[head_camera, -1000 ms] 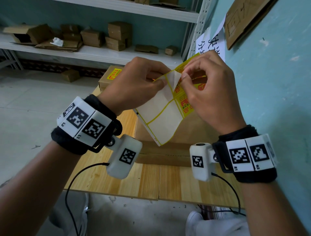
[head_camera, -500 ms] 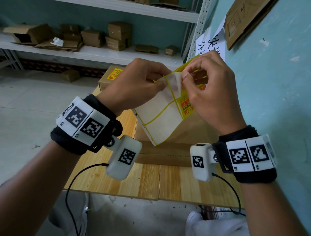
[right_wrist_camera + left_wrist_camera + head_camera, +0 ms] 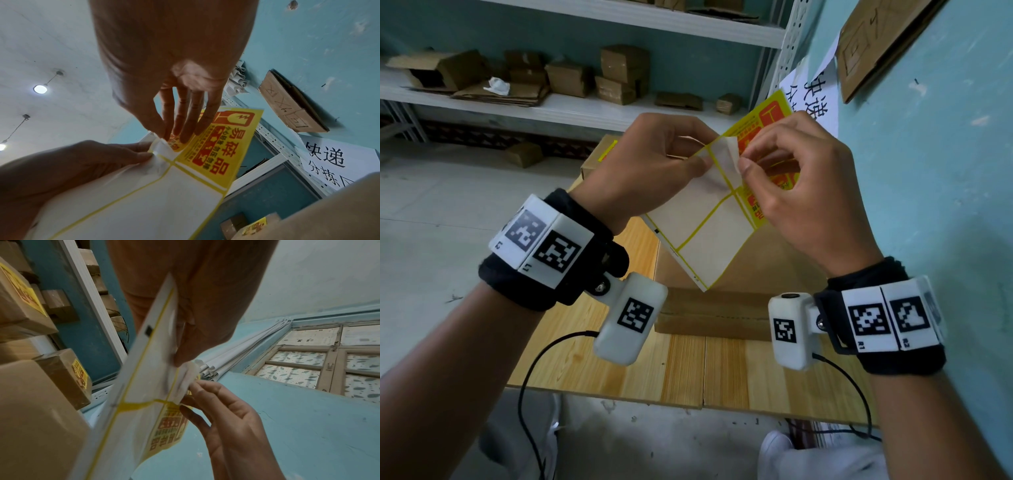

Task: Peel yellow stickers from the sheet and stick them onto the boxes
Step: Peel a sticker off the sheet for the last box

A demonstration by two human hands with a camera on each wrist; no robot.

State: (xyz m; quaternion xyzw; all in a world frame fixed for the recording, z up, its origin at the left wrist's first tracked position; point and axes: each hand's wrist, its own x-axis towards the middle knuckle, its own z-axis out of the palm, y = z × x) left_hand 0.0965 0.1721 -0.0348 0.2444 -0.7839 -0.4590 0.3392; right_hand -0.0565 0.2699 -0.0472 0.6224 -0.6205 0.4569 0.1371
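Note:
Above the table I hold the sticker sheet, mostly bare white backing with yellow grid lines. My left hand pinches the backing near its upper edge. My right hand pinches the lifted corner of a yellow sticker, whose white underside is folded back. In the right wrist view the fingers lie on that sticker, beside a full yellow-and-red sticker. A large cardboard box lies flat on the table under the sheet. A smaller box carrying a yellow sticker stands behind my left hand.
The wooden table ends close to my body, with the blue wall along its right side. White shelves at the back hold several cardboard boxes. In the left wrist view stickered boxes stand to the left.
The sticker's corner has come a little further off the backing between my right thumb and finger. Both hands and the sheet have barely shifted.

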